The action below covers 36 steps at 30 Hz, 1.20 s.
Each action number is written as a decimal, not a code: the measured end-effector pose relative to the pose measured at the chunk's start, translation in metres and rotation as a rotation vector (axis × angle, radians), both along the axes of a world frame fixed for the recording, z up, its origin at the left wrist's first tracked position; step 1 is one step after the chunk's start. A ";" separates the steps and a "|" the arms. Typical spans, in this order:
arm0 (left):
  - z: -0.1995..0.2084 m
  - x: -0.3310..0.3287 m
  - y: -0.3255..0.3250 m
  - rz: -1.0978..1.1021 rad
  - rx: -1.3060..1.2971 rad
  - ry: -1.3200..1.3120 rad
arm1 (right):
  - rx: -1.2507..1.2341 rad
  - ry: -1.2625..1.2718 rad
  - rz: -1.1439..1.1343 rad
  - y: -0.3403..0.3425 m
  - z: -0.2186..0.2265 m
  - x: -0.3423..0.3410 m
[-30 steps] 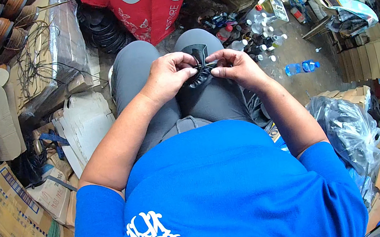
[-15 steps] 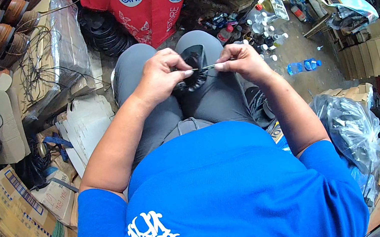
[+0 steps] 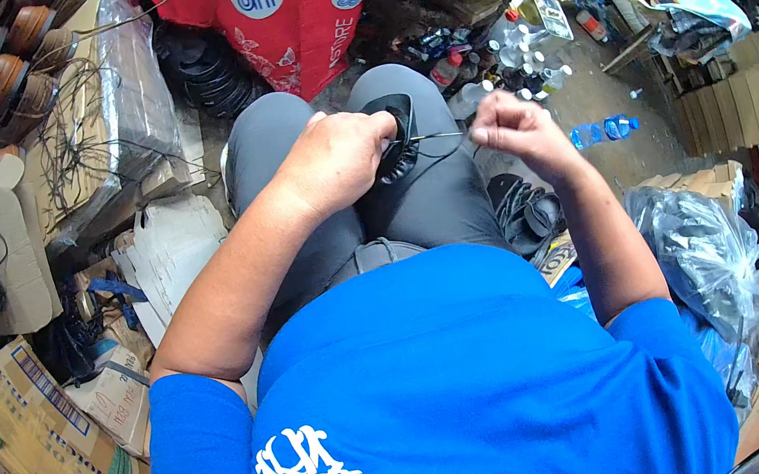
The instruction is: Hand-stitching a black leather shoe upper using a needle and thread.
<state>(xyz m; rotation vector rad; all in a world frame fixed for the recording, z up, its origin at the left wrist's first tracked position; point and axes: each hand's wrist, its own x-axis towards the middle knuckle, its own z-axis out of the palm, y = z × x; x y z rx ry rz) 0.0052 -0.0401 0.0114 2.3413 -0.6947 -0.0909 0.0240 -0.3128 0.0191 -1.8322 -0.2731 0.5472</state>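
Observation:
My left hand (image 3: 340,155) is closed on a black shoe upper (image 3: 400,154) that rests over my right thigh. A thin needle (image 3: 436,136) sticks out to the right from beside its fingers; its far end is hidden. Dark thread (image 3: 439,159) hangs in a loop below the needle and curves up toward my right hand. Slightly smeared by motion, my right hand (image 3: 517,129) is closed in a pinch just right of the needle's tip, apart from it, with the thread running to its fingertips.
A red shopping bag (image 3: 301,22) stands beyond my knees beside stacked black rounded pieces (image 3: 208,72). Several bottles stand at the far right, and a blue plastic bottle (image 3: 605,131) lies on the floor. Cardboard (image 3: 53,427) is piled at left; a clear plastic bag (image 3: 703,256) sits at right.
My right hand has let go of the needle and moved to the right. My left hand has shifted right and closed over the upper, and a loop of thread now shows.

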 end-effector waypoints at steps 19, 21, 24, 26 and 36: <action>-0.006 0.004 0.021 -0.168 0.044 -0.117 | -0.804 -0.897 0.574 0.061 0.013 0.013; -0.003 -0.001 0.029 -0.168 0.095 -0.119 | -0.747 -0.894 0.587 0.054 0.009 0.016; -0.006 -0.008 0.074 -0.087 0.245 -0.141 | -0.659 -0.895 0.497 0.026 -0.002 0.020; -0.007 -0.022 0.120 0.111 0.198 -0.127 | -0.864 -0.787 0.403 -0.009 -0.004 0.022; 0.065 -0.010 0.053 -0.160 -1.083 0.294 | 0.849 0.113 -0.039 0.082 0.019 0.023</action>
